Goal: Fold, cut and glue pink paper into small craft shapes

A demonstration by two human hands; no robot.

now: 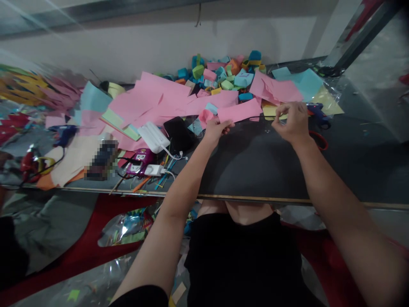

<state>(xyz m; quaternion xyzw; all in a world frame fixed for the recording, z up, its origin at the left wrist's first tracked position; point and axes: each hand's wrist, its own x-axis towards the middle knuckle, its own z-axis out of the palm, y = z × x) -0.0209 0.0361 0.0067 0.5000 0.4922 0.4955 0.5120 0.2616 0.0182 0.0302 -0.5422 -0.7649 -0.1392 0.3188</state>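
Note:
My left hand [219,128] has its fingers closed at the edge of a pink paper strip [240,111]. A small curled piece of pink paper [205,117] shows just behind that hand. To the right, my right hand [293,121] is raised over the table with thumb and index finger pinched together. A thin dark line [262,117] runs between the strip and these fingertips; whether the fingers hold it I cannot tell. Just beyond my right hand lies a blue glue gun [319,114], partly hidden by it.
Pink paper sheets [153,96] and a heap of small coloured paper pieces [223,74] cover the back of the dark table [255,170]. At left lie a white power bank [154,136], a black pouch [179,134], a purple device [140,162] and another blue glue gun [64,134].

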